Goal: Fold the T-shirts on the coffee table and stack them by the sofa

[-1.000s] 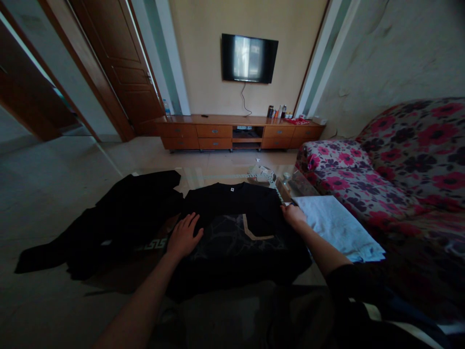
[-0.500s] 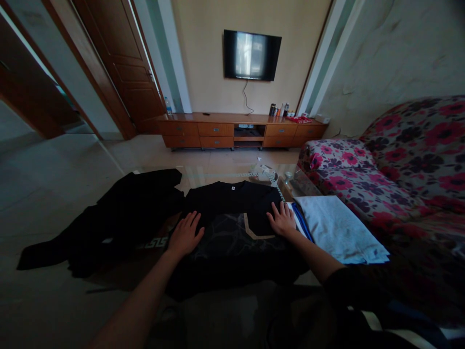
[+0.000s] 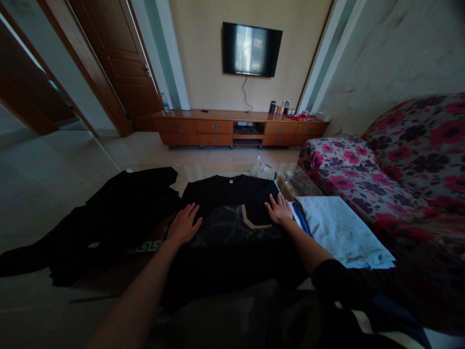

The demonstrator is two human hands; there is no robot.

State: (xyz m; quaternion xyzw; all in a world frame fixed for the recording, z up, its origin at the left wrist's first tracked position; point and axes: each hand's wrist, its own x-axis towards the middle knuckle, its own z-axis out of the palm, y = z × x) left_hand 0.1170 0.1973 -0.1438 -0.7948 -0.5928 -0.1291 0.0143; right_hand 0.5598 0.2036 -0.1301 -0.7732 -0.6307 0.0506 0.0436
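A black T-shirt (image 3: 225, 228) with a grey marbled print and a tan outline lies spread on the glass table, its collar and small white label on the far side. My left hand (image 3: 185, 224) rests flat on the shirt's left side, fingers apart. On its right side lies my right hand (image 3: 278, 210), palm down with fingers spread. Left of the shirt is a heap of black clothing (image 3: 119, 213), one part stretching toward the left edge. Close to my right forearm sits a pile of folded clothes (image 3: 337, 230), light blue-grey on top with blue and white edges below.
Past the shirt, a crumpled clear plastic bag (image 3: 263, 169) and a small glass (image 3: 288, 175) stand on the table. A flowered sofa (image 3: 363, 179) borders the right side. A low wooden cabinet (image 3: 214, 127) with bottles runs along the far wall under a television (image 3: 252, 50).
Both hands stay flat on the shirt, shifted very slightly toward its collar side in the picture. The camera view has moved a little; the clothes otherwise look the same.
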